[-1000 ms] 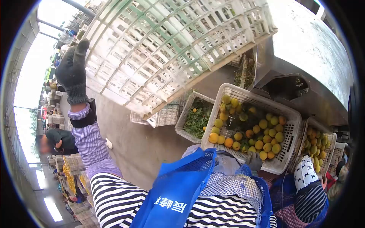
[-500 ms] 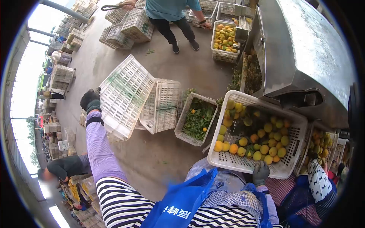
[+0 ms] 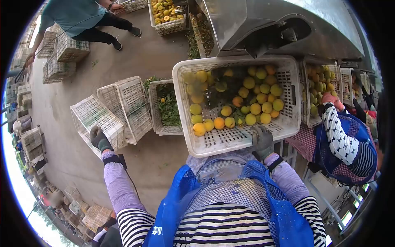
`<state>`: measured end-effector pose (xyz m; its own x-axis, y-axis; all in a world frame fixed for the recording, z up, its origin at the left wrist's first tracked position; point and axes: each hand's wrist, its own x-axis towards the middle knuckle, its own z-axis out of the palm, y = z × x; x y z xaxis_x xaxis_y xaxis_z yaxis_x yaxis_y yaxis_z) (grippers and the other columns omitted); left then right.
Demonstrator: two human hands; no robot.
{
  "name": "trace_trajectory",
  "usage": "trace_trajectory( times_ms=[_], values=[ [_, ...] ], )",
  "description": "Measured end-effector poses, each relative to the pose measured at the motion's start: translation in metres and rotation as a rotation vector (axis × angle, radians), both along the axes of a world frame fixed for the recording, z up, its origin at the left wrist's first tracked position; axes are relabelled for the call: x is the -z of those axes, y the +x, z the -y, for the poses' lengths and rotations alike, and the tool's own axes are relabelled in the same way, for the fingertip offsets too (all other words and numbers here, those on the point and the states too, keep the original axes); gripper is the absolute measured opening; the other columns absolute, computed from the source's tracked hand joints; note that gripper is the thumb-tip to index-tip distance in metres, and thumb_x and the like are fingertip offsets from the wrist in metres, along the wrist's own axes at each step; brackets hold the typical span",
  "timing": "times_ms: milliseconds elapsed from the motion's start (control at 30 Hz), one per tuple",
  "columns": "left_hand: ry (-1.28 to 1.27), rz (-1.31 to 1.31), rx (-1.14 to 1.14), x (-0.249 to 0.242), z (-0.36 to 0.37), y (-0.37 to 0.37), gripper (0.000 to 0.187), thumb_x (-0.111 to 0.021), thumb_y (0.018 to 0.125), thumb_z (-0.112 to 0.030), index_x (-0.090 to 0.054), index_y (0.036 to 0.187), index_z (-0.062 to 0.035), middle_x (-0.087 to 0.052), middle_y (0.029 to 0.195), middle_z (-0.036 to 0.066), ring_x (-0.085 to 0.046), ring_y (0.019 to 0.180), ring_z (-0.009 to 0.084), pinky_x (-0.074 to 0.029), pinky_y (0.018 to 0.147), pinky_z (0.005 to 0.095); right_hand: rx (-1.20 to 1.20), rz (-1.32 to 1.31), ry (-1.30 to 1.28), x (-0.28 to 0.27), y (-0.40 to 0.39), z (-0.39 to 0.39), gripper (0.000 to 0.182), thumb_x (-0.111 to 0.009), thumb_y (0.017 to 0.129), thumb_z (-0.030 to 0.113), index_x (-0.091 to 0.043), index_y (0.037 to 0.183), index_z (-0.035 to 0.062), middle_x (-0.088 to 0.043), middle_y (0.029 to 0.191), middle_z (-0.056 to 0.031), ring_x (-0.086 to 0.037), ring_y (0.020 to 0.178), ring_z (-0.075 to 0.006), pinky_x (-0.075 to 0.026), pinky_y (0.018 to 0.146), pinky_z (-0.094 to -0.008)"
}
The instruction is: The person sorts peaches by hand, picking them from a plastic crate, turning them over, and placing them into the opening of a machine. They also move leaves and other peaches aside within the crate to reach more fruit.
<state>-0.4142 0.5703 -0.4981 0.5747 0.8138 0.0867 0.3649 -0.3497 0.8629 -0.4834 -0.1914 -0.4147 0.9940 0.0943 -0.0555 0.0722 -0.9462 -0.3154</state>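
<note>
My left hand, in a dark glove, is closed at the near edge of an empty white plastic crate. That crate is tilted on the floor beside another empty white crate on its side. My right hand, gloved too, is closed over the near rim of a large white crate in front of my waist. Inside it lie many round yellow-orange fruits that look like peaches, mostly towards its right and near sides. Its far left part is blurred.
A crate of green leaves stands left of the fruit crate. A metal machine overhangs its far side. At right, a co-worker reaches into another fruit crate. A person in a teal shirt stands at upper left, near stacked crates.
My left hand has lowered the empty crate from a raised, tilted position to the floor. My view has turned right. The right hand stays on the fruit crate's rim.
</note>
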Motion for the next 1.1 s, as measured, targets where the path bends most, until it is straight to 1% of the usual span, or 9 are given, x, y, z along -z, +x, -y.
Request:
trace_trajectory(
  times_ms=[200,267,333,433,533,667,767,967,1100],
  values=[
    [-0.481,0.110,0.556,-0.175,0.334,0.065,0.021,-0.057,0.091,0.001,-0.066,0.110,-0.0004,-0.069,0.103,0.006,-0.062,0.092,0.0134,-0.050,0.082,0.0258,0.138,-0.375,0.049,-0.019,0.023,-0.010,0.031,-0.064,0.085,0.028,-0.069,0.112,0.0127,-0.069,0.105,-0.0139,-0.067,0.089,-0.0361,-0.053,0.077,-0.0481],
    [-0.748,-0.287,0.754,-0.185,0.408,0.079,0.024,-0.056,0.092,-0.005,-0.065,0.114,-0.0023,-0.068,0.103,0.005,-0.062,0.090,0.0124,-0.049,0.078,0.0238,-0.052,-0.515,0.021,-0.010,0.047,-0.003,0.031,-0.065,0.084,0.028,-0.069,0.111,0.0125,-0.069,0.105,-0.0136,-0.068,0.089,-0.0362,-0.053,0.078,-0.0475],
    [-0.863,-0.378,0.645,-0.113,0.460,0.081,0.039,-0.062,0.089,-0.010,-0.058,0.128,-0.0041,-0.067,0.110,0.009,-0.063,0.094,0.0174,-0.050,0.086,0.0306,-0.200,-0.690,-0.070,0.011,0.080,-0.007,0.033,-0.066,0.082,0.029,-0.068,0.110,0.0118,-0.070,0.105,-0.0138,-0.068,0.093,-0.0350,-0.054,0.080,-0.0458],
    [-0.579,-0.794,0.402,-0.015,0.507,0.123,0.064,-0.074,0.081,-0.024,-0.049,0.138,-0.0061,-0.061,0.121,0.015,-0.059,0.111,0.0252,-0.048,0.096,0.0385,-0.388,-0.729,0.029,0.037,0.126,-0.032,0.047,-0.065,0.083,0.028,-0.061,0.129,0.0156,-0.065,0.124,-0.0141,-0.066,0.105,-0.0343,-0.053,0.085,-0.0476],
    [0.333,-0.187,0.263,0.104,0.515,0.145,0.078,-0.079,0.076,-0.035,-0.045,0.142,-0.0089,-0.054,0.129,0.019,-0.054,0.121,0.0318,-0.045,0.100,0.0447,-0.558,-0.451,-0.049,0.111,0.107,-0.062,0.063,-0.061,0.086,0.024,-0.045,0.147,0.0211,-0.051,0.144,-0.0128,-0.062,0.115,-0.0349,-0.050,0.090,-0.0512],
    [0.177,-0.675,0.162,0.023,0.540,0.179,0.079,-0.077,0.078,-0.042,-0.043,0.141,-0.0085,-0.047,0.130,0.022,-0.050,0.122,0.0407,-0.044,0.100,0.0478,-0.620,-0.681,-0.194,0.086,0.101,-0.077,0.066,-0.060,0.086,0.026,-0.043,0.149,0.0200,-0.048,0.146,-0.0139,-0.061,0.117,-0.0355,-0.049,0.092,-0.0513],
    [0.163,-0.621,0.298,0.034,0.529,0.170,0.071,-0.076,0.081,-0.041,-0.046,0.136,-0.0070,-0.047,0.127,0.021,-0.050,0.122,0.0397,-0.045,0.098,0.0487,-0.560,-1.029,-0.065,0.043,0.109,-0.053,0.053,-0.060,0.086,0.029,-0.056,0.137,0.0164,-0.060,0.132,-0.0148,-0.064,0.111,-0.0349,-0.052,0.089,-0.0486],
    [-0.088,-0.611,0.559,0.062,0.526,0.163,0.071,-0.076,0.082,-0.042,-0.046,0.135,-0.0058,-0.062,0.124,0.025,-0.065,0.106,0.0391,-0.050,0.095,0.0467,-0.484,-0.954,-0.108,-0.053,0.182,-0.012,0.038,-0.058,0.087,0.035,-0.066,0.118,0.0152,-0.069,0.111,-0.0150,-0.068,0.097,-0.0342,-0.054,0.084,-0.0460],
    [0.185,-0.815,0.908,0.028,0.571,0.195,0.085,-0.075,0.080,-0.048,-0.039,0.146,-0.0105,-0.056,0.137,0.021,-0.056,0.123,0.0379,-0.046,0.102,0.0474,0.005,-0.090,0.446,0.078,0.240,0.002,0.033,-0.068,0.084,0.031,-0.068,0.110,0.0105,-0.067,0.111,-0.0183,-0.066,0.102,-0.0350,-0.053,0.085,-0.0441]
  ],
)
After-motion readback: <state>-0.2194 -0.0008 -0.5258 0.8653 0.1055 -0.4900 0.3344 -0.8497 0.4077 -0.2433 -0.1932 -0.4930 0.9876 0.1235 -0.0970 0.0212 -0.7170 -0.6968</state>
